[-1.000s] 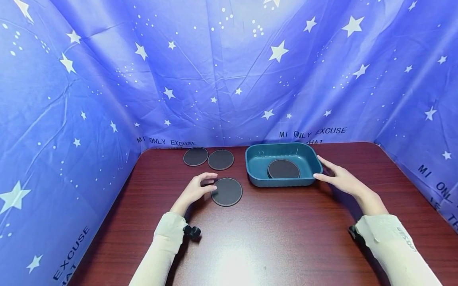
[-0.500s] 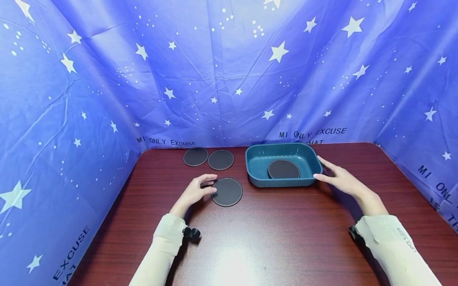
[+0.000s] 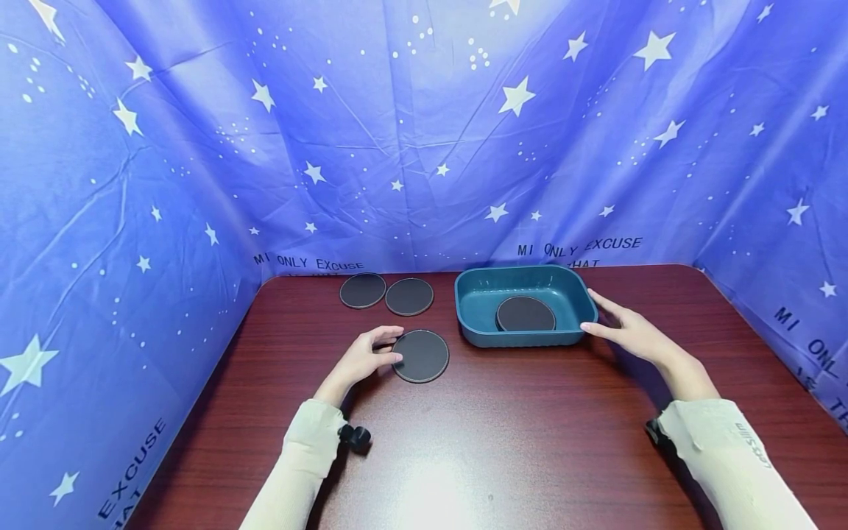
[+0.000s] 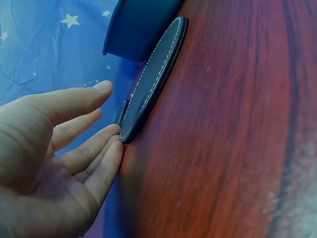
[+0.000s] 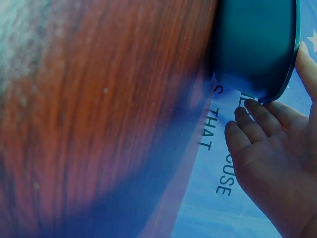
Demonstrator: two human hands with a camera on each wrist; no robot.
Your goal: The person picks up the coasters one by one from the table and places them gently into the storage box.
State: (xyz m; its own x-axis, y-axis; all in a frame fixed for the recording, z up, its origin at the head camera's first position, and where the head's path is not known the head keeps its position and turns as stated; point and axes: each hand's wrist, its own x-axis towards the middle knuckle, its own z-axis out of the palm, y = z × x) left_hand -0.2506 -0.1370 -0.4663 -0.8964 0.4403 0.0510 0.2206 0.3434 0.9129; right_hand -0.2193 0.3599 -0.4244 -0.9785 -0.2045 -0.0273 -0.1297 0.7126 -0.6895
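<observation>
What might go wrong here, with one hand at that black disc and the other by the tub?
Two things, perhaps. The front disc is thin and lies flat on the table, so the left hand, fingers at its edge, might just push it along instead of lifting it. And the right hand is up against one end of the tub; a careless nudge could slide it, perhaps jostling the disc inside.

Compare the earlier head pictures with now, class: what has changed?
The left hand has shifted slightly down the head view, by the nearest coaster. No grasp or release shows. The right hand, teal dish and all four coasters look unmoved.
</observation>
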